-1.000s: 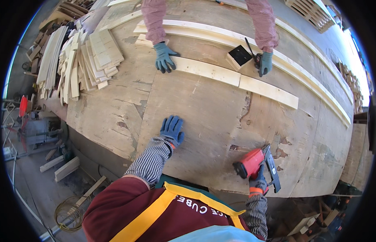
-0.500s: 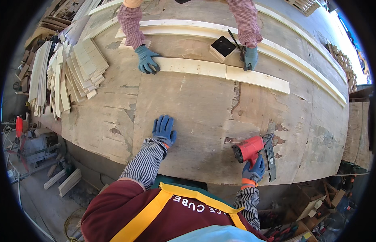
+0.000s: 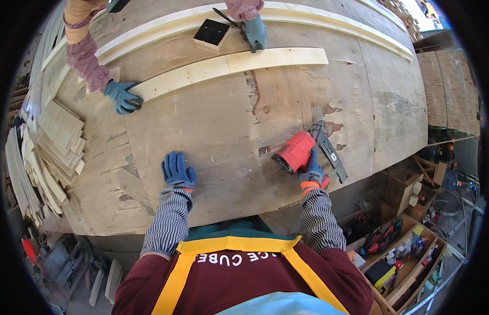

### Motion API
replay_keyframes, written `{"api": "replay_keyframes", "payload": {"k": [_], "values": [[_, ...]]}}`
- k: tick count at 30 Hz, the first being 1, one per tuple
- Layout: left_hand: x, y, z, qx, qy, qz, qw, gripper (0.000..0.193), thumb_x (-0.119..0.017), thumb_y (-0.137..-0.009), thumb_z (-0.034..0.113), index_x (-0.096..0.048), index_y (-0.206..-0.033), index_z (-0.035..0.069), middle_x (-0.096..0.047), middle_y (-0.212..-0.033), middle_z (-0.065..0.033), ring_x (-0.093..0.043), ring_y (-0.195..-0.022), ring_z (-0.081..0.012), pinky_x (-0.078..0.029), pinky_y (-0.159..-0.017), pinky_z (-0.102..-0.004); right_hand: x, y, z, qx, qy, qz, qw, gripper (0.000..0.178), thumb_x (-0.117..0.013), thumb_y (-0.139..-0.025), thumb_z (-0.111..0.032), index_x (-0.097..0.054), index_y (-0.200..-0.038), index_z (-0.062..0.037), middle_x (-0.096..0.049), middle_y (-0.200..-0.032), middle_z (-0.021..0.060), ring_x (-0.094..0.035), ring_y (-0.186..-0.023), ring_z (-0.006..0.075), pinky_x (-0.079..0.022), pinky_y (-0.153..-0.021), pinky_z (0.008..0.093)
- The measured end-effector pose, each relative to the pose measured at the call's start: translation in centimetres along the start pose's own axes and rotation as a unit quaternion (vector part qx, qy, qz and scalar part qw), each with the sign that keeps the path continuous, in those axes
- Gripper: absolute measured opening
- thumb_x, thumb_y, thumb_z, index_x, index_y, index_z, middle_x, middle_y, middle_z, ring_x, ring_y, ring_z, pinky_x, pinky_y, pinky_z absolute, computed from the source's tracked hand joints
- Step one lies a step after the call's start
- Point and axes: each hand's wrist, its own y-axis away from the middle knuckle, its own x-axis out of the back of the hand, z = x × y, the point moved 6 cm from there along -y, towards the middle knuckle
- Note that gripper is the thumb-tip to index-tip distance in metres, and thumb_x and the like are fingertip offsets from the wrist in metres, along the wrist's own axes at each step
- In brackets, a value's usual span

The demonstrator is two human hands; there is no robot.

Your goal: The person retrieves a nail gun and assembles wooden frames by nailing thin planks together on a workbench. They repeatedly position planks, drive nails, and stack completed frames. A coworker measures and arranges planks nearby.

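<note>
My left hand (image 3: 177, 170), in a blue glove, lies on the worn plywood table (image 3: 202, 126) with its fingers stretched out and nothing in it. My right hand (image 3: 311, 172), gloved too, is wrapped round the handle of a red nail gun (image 3: 294, 151). The gun rests on its side on the wood, its dark magazine (image 3: 333, 157) to the right and its nose pointing away from me. Beyond it runs a pale wooden strip (image 3: 202, 73) of two lengths set end to end. A co-worker's gloved hands (image 3: 123, 97) touch this strip at its left end and near the joint.
A small square block with a black top (image 3: 212, 32) stands behind the strip. Long battens (image 3: 307, 16) cross the far side. Loose slats (image 3: 60, 131) are heaped at the left. A wooden tool box (image 3: 402, 262) sits below the table's right edge.
My view has turned, so the table and the co-worker appear farther left and the tool box shows more. My right hand keeps its hold on the nail gun; my left stays flat.
</note>
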Motion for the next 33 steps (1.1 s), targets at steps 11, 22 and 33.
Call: {"api": "replay_keyframes", "payload": {"k": [11, 22, 33], "values": [[0.6, 0.0, -0.6, 0.011, 0.015, -0.012, 1.000, 0.068, -0.063, -0.079, 0.026, -0.041, -0.141, 0.007, -0.038, -0.145, -0.0186, -0.031, -0.137, -0.0403, -0.024, -0.112, -0.0568, 0.8, 2.1, -0.2, 0.159, -0.430, 0.008, 0.889, 0.057, -0.055, -0.089, -0.008, -0.037, -0.144, -0.0054, -0.049, -0.140, 0.0160, -0.051, -0.125, 0.0254, -0.043, -0.104, 0.0353], [0.5, -0.2, -0.5, 0.026, 0.017, -0.030, 0.999, 0.069, -0.063, -0.079, 0.029, -0.040, -0.141, 0.008, -0.037, -0.146, -0.0186, -0.030, -0.138, -0.0403, -0.023, -0.112, -0.0576, -3.3, 4.9, -7.5, 0.049, -0.276, 0.072, 0.957, 0.096, -0.077, -0.075, -0.018, -0.020, -0.152, -0.0081, -0.058, -0.130, 0.0218, -0.056, -0.119, 0.0357, -0.046, -0.096, 0.0389], [0.4, 0.1, -0.9, 0.040, 0.023, -0.034, 0.998, 0.071, -0.065, -0.078, 0.032, -0.039, -0.141, 0.011, -0.034, -0.148, -0.0162, -0.030, -0.138, -0.0384, -0.023, -0.113, -0.0566, 7.1, 5.1, -9.8, 0.132, -0.147, 0.124, 0.973, 0.058, -0.070, -0.080, -0.017, -0.052, -0.133, -0.0064, -0.065, -0.105, 0.0192, -0.061, -0.096, 0.0386, -0.049, -0.084, 0.0468]]}}
